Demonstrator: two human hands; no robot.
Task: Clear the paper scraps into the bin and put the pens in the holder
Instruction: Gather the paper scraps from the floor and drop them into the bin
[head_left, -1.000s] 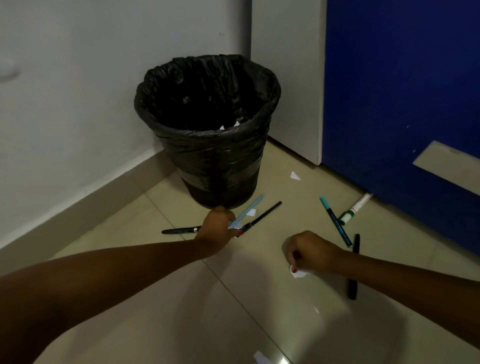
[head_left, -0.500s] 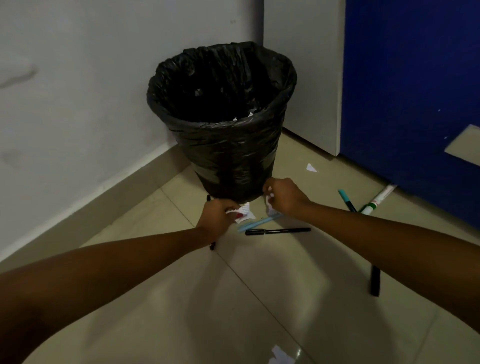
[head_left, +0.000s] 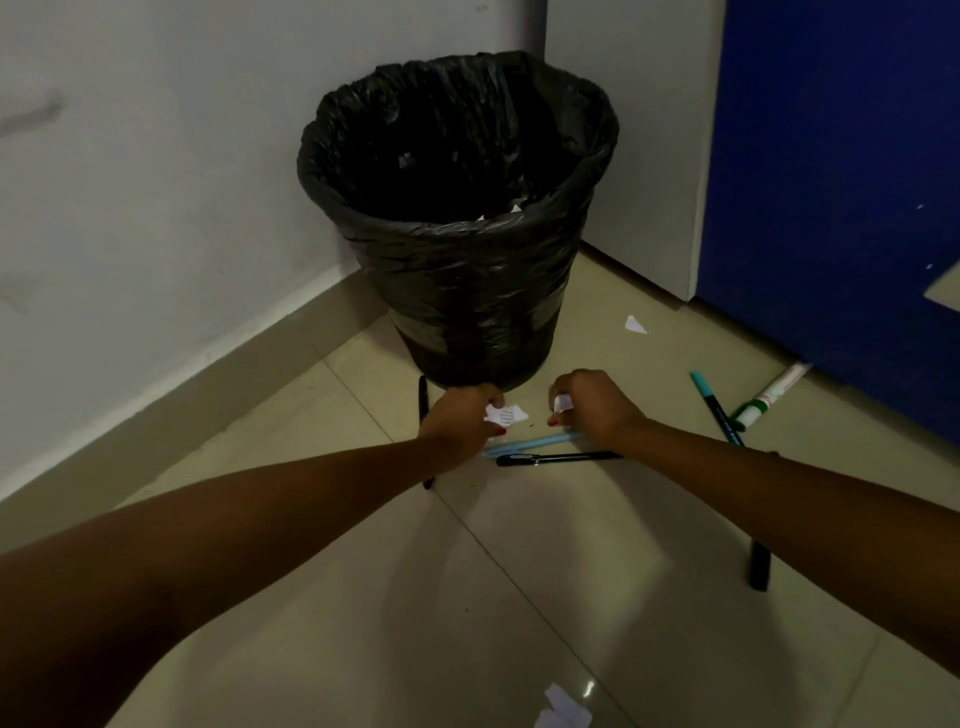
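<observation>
A bin (head_left: 467, 291) lined with a black bag stands in the corner, with white scraps showing inside. My left hand (head_left: 460, 418) pinches a printed paper scrap (head_left: 504, 415) just in front of the bin's base. My right hand (head_left: 592, 405) holds a small white scrap (head_left: 562, 401) beside it. Under the hands lie a light blue pen (head_left: 535, 444) and a black pen (head_left: 558, 458). Another black pen (head_left: 423, 400) is partly hidden by my left hand. No pen holder is in view.
A teal pen (head_left: 714, 405), a white-green marker (head_left: 769, 399) and a black pen (head_left: 758, 566) lie on the tiled floor at the right. Loose scraps lie near the blue panel (head_left: 635, 325) and at the bottom edge (head_left: 563, 709). Walls close in behind the bin.
Both hands came together at the bin's base. The left hand let go of the pens it held and took up a printed scrap; the right hand carried its scrap over from the right.
</observation>
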